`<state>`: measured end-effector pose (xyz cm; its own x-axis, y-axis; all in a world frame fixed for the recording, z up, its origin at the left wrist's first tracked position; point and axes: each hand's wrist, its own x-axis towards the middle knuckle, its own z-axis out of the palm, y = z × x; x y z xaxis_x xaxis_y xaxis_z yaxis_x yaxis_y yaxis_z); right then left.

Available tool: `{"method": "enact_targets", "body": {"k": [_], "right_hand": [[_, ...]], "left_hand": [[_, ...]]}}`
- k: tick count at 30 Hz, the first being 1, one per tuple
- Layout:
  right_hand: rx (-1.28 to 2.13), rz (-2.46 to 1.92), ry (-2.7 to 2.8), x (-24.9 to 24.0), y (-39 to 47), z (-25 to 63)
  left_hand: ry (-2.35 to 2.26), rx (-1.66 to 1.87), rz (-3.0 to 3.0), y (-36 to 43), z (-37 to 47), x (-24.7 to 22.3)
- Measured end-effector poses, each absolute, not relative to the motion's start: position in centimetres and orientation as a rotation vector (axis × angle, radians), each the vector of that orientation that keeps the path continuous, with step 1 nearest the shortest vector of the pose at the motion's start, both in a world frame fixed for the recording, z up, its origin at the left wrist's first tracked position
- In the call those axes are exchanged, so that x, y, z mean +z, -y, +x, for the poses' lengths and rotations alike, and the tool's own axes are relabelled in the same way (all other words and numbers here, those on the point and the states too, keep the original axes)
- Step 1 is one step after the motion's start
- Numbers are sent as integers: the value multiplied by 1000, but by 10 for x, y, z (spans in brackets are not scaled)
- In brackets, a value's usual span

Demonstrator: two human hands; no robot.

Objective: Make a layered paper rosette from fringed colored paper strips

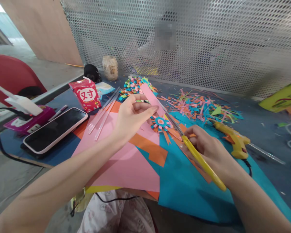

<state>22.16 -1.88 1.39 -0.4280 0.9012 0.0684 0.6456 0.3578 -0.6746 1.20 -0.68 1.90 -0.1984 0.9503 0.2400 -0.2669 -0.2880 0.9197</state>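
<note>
My left hand [133, 111] pinches a pink paper strip [149, 95] between thumb and fingers. Yellow-handled scissors [196, 155] are gripped by my right hand [203, 144], their blades beside the strip's right edge. Just below the strip lies a blue, pink and orange paper flower [160, 123]. Under my hands are a large pink sheet [123, 161], a blue sheet [184, 191] and a cut orange piece [157, 155].
A yellow glue gun [232, 139] lies at right. Behind are paper scraps [199, 108] and folded paper pieces [132, 85]. Glue sticks [104, 113], a phone [55, 129], a power strip [31, 119] and a red packet [86, 95] are at left; a perforated metal panel [208, 48] stands behind.
</note>
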Motion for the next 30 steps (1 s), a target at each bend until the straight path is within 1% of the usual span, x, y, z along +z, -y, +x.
{"method": "enact_targets", "body": {"k": [7, 19, 30], "right_hand": [[819, -1351, 2162, 14, 19, 222], [950, -1360, 2125, 17, 21, 221], [889, -1378, 2136, 20, 22, 220]], "left_hand": [[-952, 1632, 1113, 7, 11, 18], [-973, 1578, 1192, 8, 12, 18], [-957, 1522, 1224, 8, 12, 19]]}}
